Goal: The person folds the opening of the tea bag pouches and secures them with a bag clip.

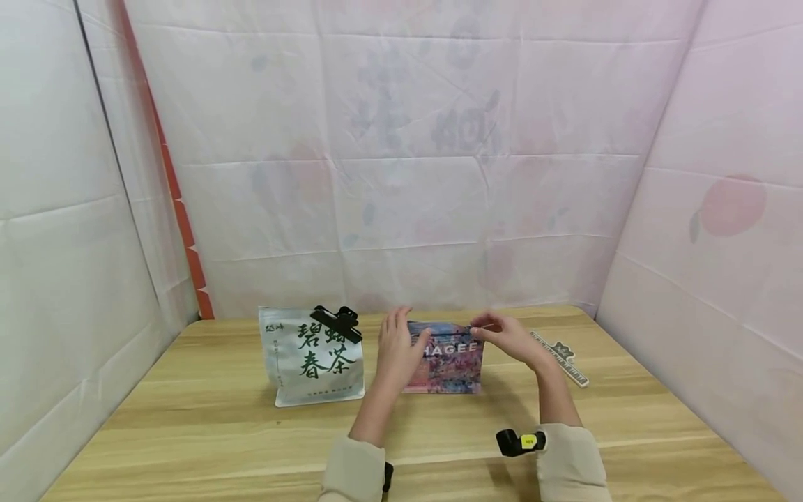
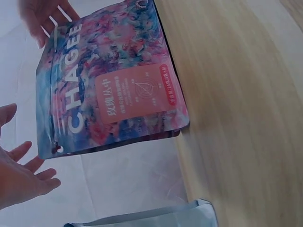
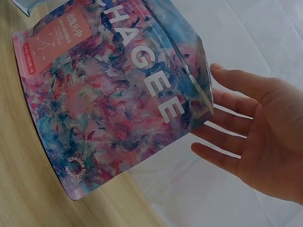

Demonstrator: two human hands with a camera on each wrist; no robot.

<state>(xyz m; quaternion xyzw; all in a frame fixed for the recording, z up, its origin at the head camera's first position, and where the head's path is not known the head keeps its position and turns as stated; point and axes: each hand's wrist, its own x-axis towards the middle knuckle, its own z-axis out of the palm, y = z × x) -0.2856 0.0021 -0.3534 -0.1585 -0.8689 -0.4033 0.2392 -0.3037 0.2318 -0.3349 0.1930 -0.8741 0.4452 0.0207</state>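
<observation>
A pink and blue pouch lettered CHAGEE stands upright on the table between both hands. My left hand is by its upper left corner, fingers spread and pointing away; in the left wrist view the fingertips reach just past that corner. The right hand is at the upper right corner, its thumb tip right at the top edge and its relaxed fingers partly behind the pouch. The top edge of the pouch has a seal strip along it.
Left of the pouch stands a white tea bag with green characters and a black clip on its top. On the right lies a long white clip with piano-key markings. Pale cloth hangs behind the wooden table.
</observation>
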